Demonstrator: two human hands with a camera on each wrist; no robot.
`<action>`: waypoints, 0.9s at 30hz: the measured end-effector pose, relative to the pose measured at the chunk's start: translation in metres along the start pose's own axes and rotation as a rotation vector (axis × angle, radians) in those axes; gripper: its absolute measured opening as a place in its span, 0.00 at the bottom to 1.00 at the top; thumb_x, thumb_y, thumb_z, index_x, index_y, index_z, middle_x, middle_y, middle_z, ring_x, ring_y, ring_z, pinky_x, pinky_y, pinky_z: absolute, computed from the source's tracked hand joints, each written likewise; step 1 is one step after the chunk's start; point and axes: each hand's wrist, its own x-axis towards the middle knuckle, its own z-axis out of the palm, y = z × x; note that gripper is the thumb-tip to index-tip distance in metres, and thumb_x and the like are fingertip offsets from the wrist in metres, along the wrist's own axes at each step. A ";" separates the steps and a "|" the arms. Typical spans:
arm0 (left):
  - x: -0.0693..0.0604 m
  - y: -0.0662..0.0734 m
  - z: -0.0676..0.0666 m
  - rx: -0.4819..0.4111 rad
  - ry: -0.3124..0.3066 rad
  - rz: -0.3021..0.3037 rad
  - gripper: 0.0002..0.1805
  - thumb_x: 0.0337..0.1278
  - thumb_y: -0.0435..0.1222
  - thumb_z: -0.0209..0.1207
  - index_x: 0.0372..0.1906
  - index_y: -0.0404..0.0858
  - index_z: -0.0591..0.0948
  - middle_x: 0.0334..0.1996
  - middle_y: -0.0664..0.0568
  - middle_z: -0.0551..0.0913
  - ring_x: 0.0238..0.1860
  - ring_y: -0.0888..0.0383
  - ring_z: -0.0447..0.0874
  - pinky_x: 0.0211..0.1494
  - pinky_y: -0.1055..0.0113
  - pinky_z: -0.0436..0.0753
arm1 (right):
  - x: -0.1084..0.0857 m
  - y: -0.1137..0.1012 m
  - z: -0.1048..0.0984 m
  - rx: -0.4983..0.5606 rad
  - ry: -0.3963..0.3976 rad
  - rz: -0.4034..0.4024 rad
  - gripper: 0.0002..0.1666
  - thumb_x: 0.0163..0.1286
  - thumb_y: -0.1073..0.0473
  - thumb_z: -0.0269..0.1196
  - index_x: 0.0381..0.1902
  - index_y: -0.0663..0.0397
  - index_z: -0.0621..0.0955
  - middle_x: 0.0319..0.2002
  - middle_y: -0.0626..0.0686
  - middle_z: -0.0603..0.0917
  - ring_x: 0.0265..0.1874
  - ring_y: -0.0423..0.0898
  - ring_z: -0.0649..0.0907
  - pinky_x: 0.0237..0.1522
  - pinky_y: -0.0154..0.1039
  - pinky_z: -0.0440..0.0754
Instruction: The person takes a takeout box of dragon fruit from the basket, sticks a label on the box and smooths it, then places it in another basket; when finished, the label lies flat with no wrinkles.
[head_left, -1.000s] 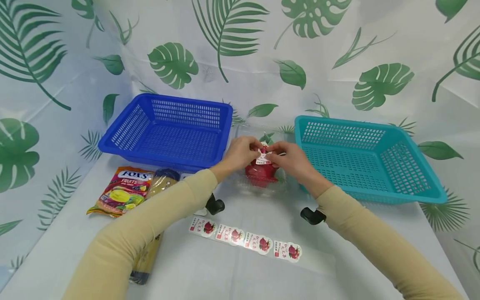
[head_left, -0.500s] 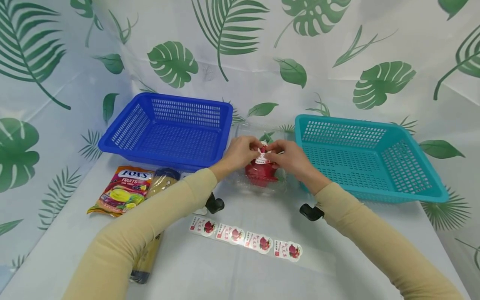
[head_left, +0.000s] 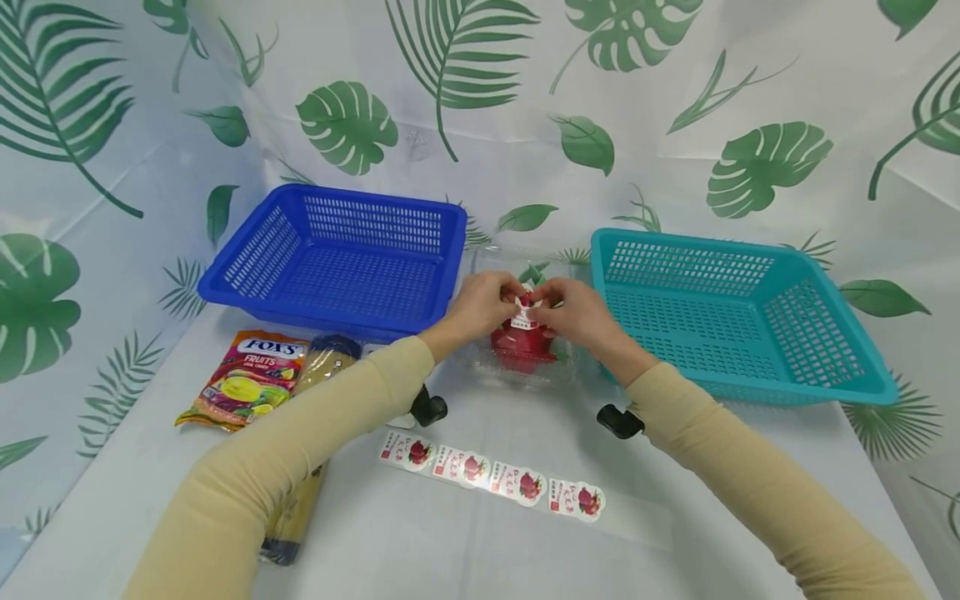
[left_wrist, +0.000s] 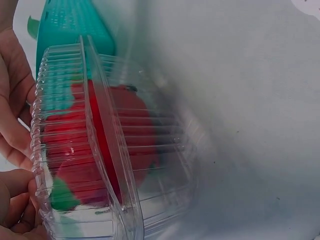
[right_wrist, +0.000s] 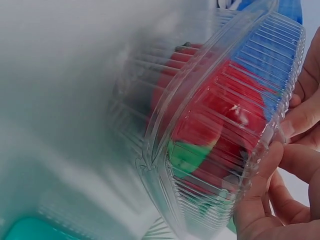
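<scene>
A lidded clear plastic box [head_left: 517, 375] stands between the two baskets, with red and green dragon fruit [right_wrist: 220, 110] inside it. Above its lid is a white label sticker [head_left: 526, 320] with a red print, partly hidden by fingers. My left hand [head_left: 480, 305] pinches the sticker's left side between thumb and fingertips. From the other side my right hand [head_left: 579, 315] pinches its right edge. In the left wrist view, fingertips of both hands meet at the lid's top [left_wrist: 36, 145]; the sticker itself is hardly visible there.
A blue basket [head_left: 360, 325] stands left, a teal basket [head_left: 720, 383] right. In front lies a strip of several dragon fruit stickers [head_left: 517, 483]. A Fox's candy bag [head_left: 251, 379] and a long tan packet [head_left: 296, 517] lie under and beside the left forearm.
Both hands stay over the box lid with the sticker. The right forearm has shifted very slightly; the sticker looks a little more bent between the fingers.
</scene>
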 end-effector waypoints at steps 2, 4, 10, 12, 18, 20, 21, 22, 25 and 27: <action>-0.001 -0.001 0.000 0.002 0.005 0.002 0.11 0.60 0.28 0.61 0.47 0.35 0.84 0.34 0.49 0.83 0.34 0.59 0.78 0.35 0.73 0.76 | 0.001 -0.001 0.001 -0.015 0.003 -0.001 0.19 0.70 0.58 0.63 0.55 0.61 0.75 0.40 0.59 0.76 0.33 0.49 0.82 0.41 0.42 0.86; -0.001 -0.002 0.000 0.008 0.011 0.006 0.11 0.60 0.28 0.61 0.47 0.35 0.84 0.34 0.49 0.83 0.34 0.59 0.78 0.35 0.73 0.75 | 0.001 -0.001 0.002 -0.023 0.006 -0.002 0.19 0.70 0.58 0.63 0.55 0.61 0.75 0.39 0.58 0.76 0.33 0.48 0.82 0.40 0.41 0.86; -0.002 -0.003 0.001 0.012 0.015 0.013 0.10 0.60 0.28 0.61 0.46 0.35 0.84 0.33 0.49 0.83 0.34 0.58 0.78 0.36 0.73 0.76 | 0.002 -0.004 0.003 -0.045 0.011 -0.001 0.19 0.69 0.59 0.63 0.54 0.61 0.76 0.39 0.58 0.76 0.32 0.48 0.83 0.40 0.43 0.86; -0.002 -0.003 0.001 0.013 0.015 0.013 0.10 0.60 0.28 0.61 0.46 0.34 0.84 0.34 0.49 0.83 0.35 0.58 0.78 0.36 0.73 0.76 | 0.002 -0.004 0.003 -0.054 0.013 -0.003 0.19 0.69 0.59 0.64 0.54 0.61 0.76 0.39 0.58 0.76 0.31 0.48 0.83 0.40 0.44 0.86; -0.001 -0.003 0.002 0.024 0.012 0.026 0.10 0.60 0.27 0.60 0.46 0.34 0.84 0.34 0.48 0.83 0.35 0.58 0.78 0.37 0.72 0.76 | 0.001 -0.005 0.003 -0.077 0.022 -0.008 0.19 0.69 0.58 0.64 0.54 0.60 0.76 0.39 0.58 0.77 0.31 0.48 0.83 0.41 0.45 0.86; -0.001 -0.003 0.002 0.025 0.014 0.032 0.10 0.59 0.27 0.60 0.46 0.33 0.84 0.34 0.48 0.83 0.36 0.57 0.77 0.38 0.72 0.76 | 0.001 -0.005 0.003 -0.080 0.023 -0.011 0.19 0.69 0.58 0.64 0.54 0.61 0.76 0.39 0.59 0.77 0.31 0.49 0.83 0.42 0.47 0.86; -0.001 -0.003 0.002 0.026 0.015 0.035 0.10 0.59 0.27 0.60 0.46 0.33 0.84 0.34 0.48 0.83 0.36 0.57 0.77 0.38 0.72 0.76 | 0.000 -0.005 0.003 -0.082 0.023 -0.012 0.19 0.69 0.58 0.63 0.54 0.61 0.76 0.39 0.59 0.77 0.31 0.49 0.83 0.42 0.47 0.85; -0.001 -0.003 0.002 0.028 0.015 0.038 0.10 0.59 0.27 0.60 0.46 0.33 0.84 0.34 0.48 0.83 0.36 0.57 0.77 0.38 0.71 0.76 | 0.000 -0.005 0.003 -0.082 0.024 -0.013 0.19 0.69 0.58 0.63 0.54 0.61 0.76 0.39 0.59 0.77 0.31 0.49 0.83 0.42 0.48 0.85; 0.000 -0.002 0.002 0.039 0.019 0.048 0.10 0.59 0.26 0.60 0.46 0.33 0.84 0.34 0.48 0.82 0.35 0.57 0.77 0.37 0.71 0.76 | 0.000 -0.004 0.003 -0.085 0.029 -0.017 0.19 0.69 0.58 0.63 0.54 0.61 0.76 0.39 0.59 0.77 0.31 0.49 0.82 0.42 0.48 0.85; 0.000 -0.002 0.003 0.047 0.019 0.053 0.10 0.59 0.26 0.60 0.46 0.33 0.84 0.34 0.48 0.82 0.35 0.57 0.77 0.37 0.72 0.76 | 0.000 -0.004 0.003 -0.089 0.033 -0.021 0.19 0.69 0.58 0.63 0.54 0.61 0.76 0.39 0.59 0.77 0.31 0.49 0.82 0.41 0.47 0.86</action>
